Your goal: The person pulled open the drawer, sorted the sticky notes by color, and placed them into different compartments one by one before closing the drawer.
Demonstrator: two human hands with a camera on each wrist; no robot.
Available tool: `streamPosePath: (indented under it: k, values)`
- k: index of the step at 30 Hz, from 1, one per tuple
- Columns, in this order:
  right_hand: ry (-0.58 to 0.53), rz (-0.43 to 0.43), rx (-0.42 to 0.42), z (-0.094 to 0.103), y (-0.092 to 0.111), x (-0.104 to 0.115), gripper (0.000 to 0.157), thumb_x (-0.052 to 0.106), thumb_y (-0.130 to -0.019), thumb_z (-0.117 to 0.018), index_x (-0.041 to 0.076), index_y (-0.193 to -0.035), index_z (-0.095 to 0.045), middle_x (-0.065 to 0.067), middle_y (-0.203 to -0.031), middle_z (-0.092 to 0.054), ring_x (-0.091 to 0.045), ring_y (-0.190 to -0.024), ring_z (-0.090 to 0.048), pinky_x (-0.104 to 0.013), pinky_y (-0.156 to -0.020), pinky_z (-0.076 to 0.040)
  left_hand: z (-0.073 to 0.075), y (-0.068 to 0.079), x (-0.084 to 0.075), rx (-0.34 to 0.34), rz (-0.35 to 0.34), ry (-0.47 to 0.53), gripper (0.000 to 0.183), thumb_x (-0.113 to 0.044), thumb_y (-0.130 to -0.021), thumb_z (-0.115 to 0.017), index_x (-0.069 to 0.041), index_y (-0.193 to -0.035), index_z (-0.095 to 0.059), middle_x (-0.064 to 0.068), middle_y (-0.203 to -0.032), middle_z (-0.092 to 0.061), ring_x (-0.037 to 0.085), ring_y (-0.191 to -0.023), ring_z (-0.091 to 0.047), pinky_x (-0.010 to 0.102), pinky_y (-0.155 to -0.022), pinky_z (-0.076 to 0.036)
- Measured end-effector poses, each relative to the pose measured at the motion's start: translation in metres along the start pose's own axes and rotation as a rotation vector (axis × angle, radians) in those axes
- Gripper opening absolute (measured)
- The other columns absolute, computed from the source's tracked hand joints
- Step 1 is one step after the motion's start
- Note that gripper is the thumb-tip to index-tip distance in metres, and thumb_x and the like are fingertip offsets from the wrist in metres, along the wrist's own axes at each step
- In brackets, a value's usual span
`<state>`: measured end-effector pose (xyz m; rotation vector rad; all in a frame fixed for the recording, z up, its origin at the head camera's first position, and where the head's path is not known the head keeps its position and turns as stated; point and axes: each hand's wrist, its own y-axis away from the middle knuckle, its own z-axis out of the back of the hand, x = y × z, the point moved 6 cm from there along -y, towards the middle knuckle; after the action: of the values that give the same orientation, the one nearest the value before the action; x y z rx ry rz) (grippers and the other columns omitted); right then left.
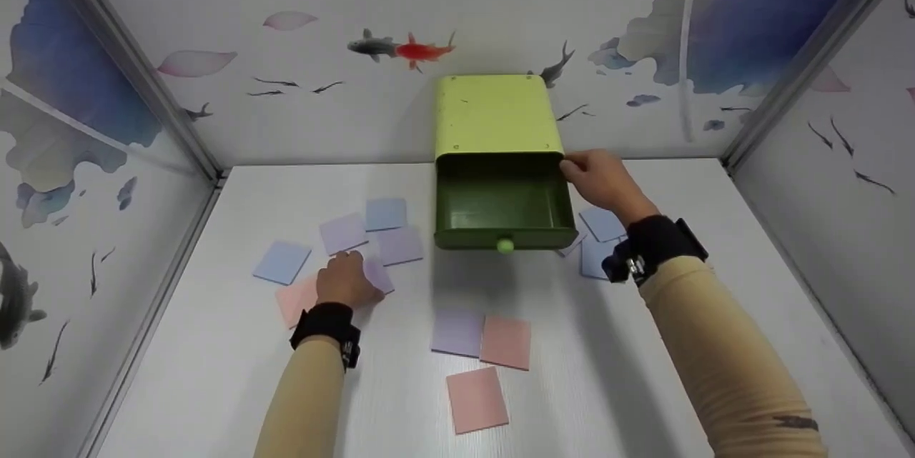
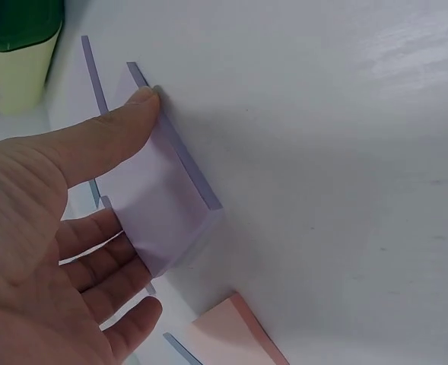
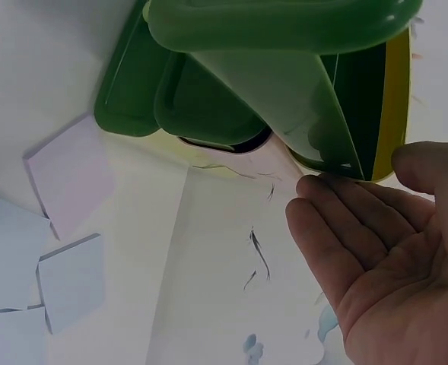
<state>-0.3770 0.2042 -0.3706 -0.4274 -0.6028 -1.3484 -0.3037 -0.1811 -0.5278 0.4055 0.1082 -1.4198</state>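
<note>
My left hand (image 1: 349, 281) is low at the left of the table and holds a thin purple square (image 2: 166, 201), like a sticky-note pad. Its thumb presses one edge while the fingertips meet the opposite one. A yellow-green drawer box (image 1: 497, 115) stands by the back wall, its dark green top drawer (image 1: 504, 238) pulled out with nothing inside. My right hand (image 1: 600, 179) touches the box's right side near the front corner; in the right wrist view the fingers lie fairly straight along the wall, with the thumb beside the yellow edge (image 3: 395, 91).
Blue (image 1: 282, 262), purple (image 1: 399, 246) and pink (image 1: 297, 299) squares lie around the left hand. In the front middle are another purple square (image 1: 457, 333) and two pink ones (image 1: 506, 342). Several more, including a blue square (image 1: 602, 223), lie right of the box. Patterned walls enclose the table.
</note>
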Motion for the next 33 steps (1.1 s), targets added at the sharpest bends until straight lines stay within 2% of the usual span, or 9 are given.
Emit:
streamPosePath:
  k: [6, 12, 15, 18, 21, 24, 28, 33]
  values:
    - [-0.028, -0.056, 0.019, -0.001, -0.001, -0.003, 0.047, 0.037, -0.105, -0.038, 0.005, -0.129, -0.061, -0.019, -0.127, -0.062, -0.034, -0.121, -0.057, -0.052, -0.102, -0.044, -0.002, 0.003, -0.003, 0.009, -0.004, 0.010, 0.076, -0.034, -0.072, -0.085, 0.003, -0.131, -0.055, 0.025, -0.125, -0.055, 0.040, -0.116, -0.053, 0.056, -0.101, -0.043]
    - [-0.040, -0.056, 0.022, 0.001, -0.001, -0.004, 0.051, 0.041, -0.105, -0.036, 0.004, -0.123, -0.065, -0.020, -0.126, -0.063, -0.034, -0.118, -0.058, -0.051, -0.100, -0.045, -0.003, 0.004, -0.003, 0.011, -0.002, 0.038, 0.080, -0.032, -0.072, -0.086, 0.003, -0.134, -0.050, 0.024, -0.129, -0.054, 0.040, -0.120, -0.052, 0.056, -0.104, -0.040]
    - [-0.026, -0.046, 0.010, 0.002, -0.002, -0.004, 0.051, 0.041, -0.105, -0.035, 0.004, -0.117, -0.068, -0.019, -0.121, -0.065, -0.031, -0.107, -0.061, -0.046, -0.091, -0.047, -0.002, 0.003, -0.004, -0.004, -0.023, 0.041, 0.081, -0.029, -0.071, -0.086, 0.003, -0.135, -0.048, 0.024, -0.131, -0.057, 0.041, -0.121, -0.052, 0.057, -0.105, -0.039]
    - [-0.016, -0.041, -0.002, 0.002, -0.002, -0.003, 0.051, 0.039, -0.105, -0.034, 0.003, -0.101, -0.069, -0.015, -0.104, -0.067, -0.025, -0.089, -0.058, -0.037, -0.078, -0.045, -0.001, 0.002, -0.006, -0.012, -0.041, 0.027, 0.080, -0.029, -0.071, -0.086, 0.002, -0.135, -0.049, 0.023, -0.130, -0.058, 0.041, -0.121, -0.054, 0.057, -0.105, -0.039]
    - [-0.016, -0.032, -0.007, 0.001, -0.003, -0.002, 0.048, 0.038, -0.105, -0.034, 0.004, -0.092, -0.065, -0.008, -0.091, -0.062, -0.021, -0.079, -0.052, -0.034, -0.071, -0.041, 0.002, 0.002, -0.005, -0.008, -0.041, 0.016, 0.075, -0.026, -0.074, -0.085, 0.001, -0.135, -0.051, 0.023, -0.130, -0.059, 0.041, -0.119, -0.055, 0.057, -0.104, -0.041]
    - [-0.007, -0.020, -0.005, 0.001, -0.004, -0.001, 0.047, 0.036, -0.106, -0.034, 0.004, -0.094, -0.066, -0.010, -0.091, -0.062, -0.022, -0.082, -0.054, -0.034, -0.073, -0.043, 0.007, 0.000, -0.005, -0.024, -0.044, 0.022, 0.061, -0.019, -0.079, -0.079, 0.001, -0.132, -0.056, 0.022, -0.128, -0.062, 0.040, -0.117, -0.059, 0.053, -0.100, -0.045]
    - [-0.003, -0.014, -0.004, 0.000, -0.007, -0.002, 0.048, 0.034, -0.106, -0.032, 0.002, -0.103, -0.067, -0.017, -0.106, -0.066, -0.028, -0.098, -0.061, -0.041, -0.085, -0.047, 0.017, -0.001, -0.008, -0.052, -0.058, 0.049, 0.039, -0.009, -0.088, -0.067, 0.000, -0.125, -0.063, 0.020, -0.124, -0.065, 0.037, -0.112, -0.063, 0.049, -0.093, -0.051]
    - [-0.025, -0.022, 0.003, -0.002, -0.008, -0.004, 0.049, 0.034, -0.107, -0.031, 0.000, -0.106, -0.067, -0.021, -0.117, -0.065, -0.032, -0.111, -0.061, -0.047, -0.095, -0.047, 0.024, -0.001, -0.014, -0.030, -0.047, 0.088, 0.030, -0.009, -0.095, -0.056, -0.003, -0.123, -0.066, 0.017, -0.122, -0.068, 0.034, -0.107, -0.066, 0.047, -0.088, -0.053]
